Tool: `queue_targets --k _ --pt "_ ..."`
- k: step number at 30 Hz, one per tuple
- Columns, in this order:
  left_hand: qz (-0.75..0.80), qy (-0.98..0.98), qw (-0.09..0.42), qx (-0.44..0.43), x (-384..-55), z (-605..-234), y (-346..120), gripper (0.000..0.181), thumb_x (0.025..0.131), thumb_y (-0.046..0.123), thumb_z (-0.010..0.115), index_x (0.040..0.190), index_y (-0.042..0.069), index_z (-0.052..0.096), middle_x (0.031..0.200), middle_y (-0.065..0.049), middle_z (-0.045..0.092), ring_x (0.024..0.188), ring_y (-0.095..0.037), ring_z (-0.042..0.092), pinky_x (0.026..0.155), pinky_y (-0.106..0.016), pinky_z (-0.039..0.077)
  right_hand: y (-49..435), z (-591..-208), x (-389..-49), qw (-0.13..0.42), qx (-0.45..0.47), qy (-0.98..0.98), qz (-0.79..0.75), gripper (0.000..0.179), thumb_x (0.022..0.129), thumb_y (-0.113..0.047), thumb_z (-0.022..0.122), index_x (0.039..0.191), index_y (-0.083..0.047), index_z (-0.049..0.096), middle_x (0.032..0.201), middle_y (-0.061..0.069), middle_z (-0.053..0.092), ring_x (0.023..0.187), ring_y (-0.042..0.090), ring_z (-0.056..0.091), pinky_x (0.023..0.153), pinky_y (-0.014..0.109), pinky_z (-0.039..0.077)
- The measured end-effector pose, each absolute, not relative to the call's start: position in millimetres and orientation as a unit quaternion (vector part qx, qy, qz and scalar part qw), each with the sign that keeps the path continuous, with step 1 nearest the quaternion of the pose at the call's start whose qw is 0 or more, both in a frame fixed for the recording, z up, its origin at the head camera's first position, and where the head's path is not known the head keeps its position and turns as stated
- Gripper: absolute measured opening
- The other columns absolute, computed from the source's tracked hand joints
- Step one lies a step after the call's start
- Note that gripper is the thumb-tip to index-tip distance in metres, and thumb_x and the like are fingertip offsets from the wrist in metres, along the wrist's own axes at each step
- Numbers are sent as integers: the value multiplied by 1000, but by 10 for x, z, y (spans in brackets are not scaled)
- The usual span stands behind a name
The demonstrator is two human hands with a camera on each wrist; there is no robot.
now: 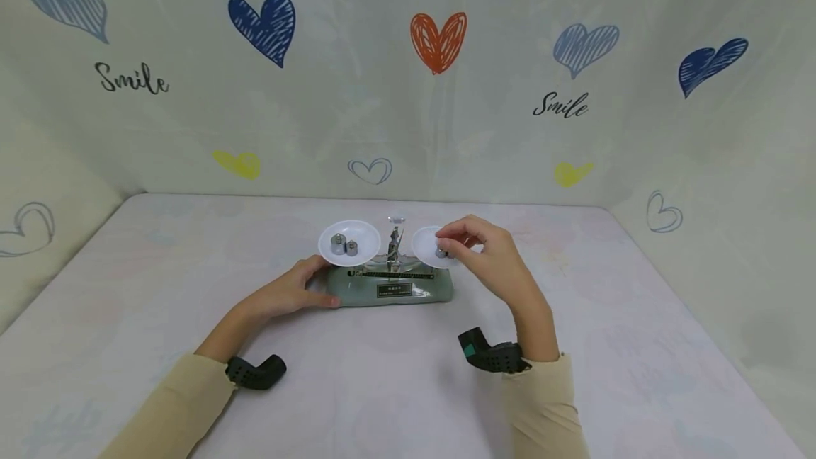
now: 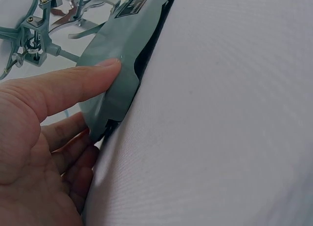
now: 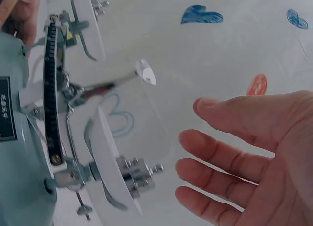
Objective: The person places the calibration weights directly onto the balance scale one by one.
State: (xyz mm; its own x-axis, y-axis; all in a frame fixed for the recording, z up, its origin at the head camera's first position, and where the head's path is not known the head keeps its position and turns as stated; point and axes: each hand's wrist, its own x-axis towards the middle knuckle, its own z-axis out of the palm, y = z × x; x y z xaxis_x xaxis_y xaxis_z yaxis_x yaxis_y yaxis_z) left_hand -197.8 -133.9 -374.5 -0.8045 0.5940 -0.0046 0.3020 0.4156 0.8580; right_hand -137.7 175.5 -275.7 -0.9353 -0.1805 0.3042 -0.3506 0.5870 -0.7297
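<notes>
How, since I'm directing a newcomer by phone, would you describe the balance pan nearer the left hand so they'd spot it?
On the white tabletop stands a green beam balance, held at one end by the left hand. Above that end sits a round white pan carrying two metal weights; the right hand is beside the other pan, not this one.

Balance base (image 1: 363, 291): we see smooth, glossy paint
Pans (image 1: 367, 235): smooth, plastic-looking to us
Weights (image 1: 338, 245): polished, shiny metal to our eyes
Worktop (image 1: 382, 381): we see matt, finely textured cloth
Sleeves (image 1: 543, 402): matt cloth
</notes>
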Motion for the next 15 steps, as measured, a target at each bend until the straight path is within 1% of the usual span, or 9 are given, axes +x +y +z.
queue_targets --k 4,7,10,13,15 --pt "468 827 156 271 -1975 -3739 -1328 79 77 20 75 140 -1 31 145 -23 32 136 -43 20 108 -64 11 2034 -2786 -1368 73 99 -891 438 23 90 -24 62 106 -8 65 104 6 65 92 19 55 78 31 47" --pt "470 827 162 261 -1984 -3749 -1323 81 76 21 75 141 -1 31 146 -23 30 137 -43 18 109 -63 9 2245 -2835 -1351 57 66 -892 443 26 91 -27 61 108 -7 63 106 8 63 94 19 56 82 33 46" --pt "470 829 164 254 -2001 -3773 -1325 83 76 23 76 141 0 30 147 -23 29 138 -43 16 109 -63 8 2432 -2880 -1323 37 39 -893 447 29 91 -28 60 109 -6 62 107 9 62 93 17 57 83 33 45" --pt "469 830 165 252 -2005 -3779 -1331 83 76 24 76 142 0 30 147 -22 28 138 -43 15 109 -63 7 2600 -2936 -1283 9 13 -890 456 31 90 -29 61 110 -4 61 106 6 62 92 12 56 85 34 43" --pt "469 830 166 251 -2008 -3781 -1331 83 76 24 76 142 0 30 148 -22 28 138 -43 14 109 -63 7 2708 -2985 -1252 -13 -5 -887 462 35 89 -30 62 112 -3 60 105 5 62 93 12 54 87 36 40"
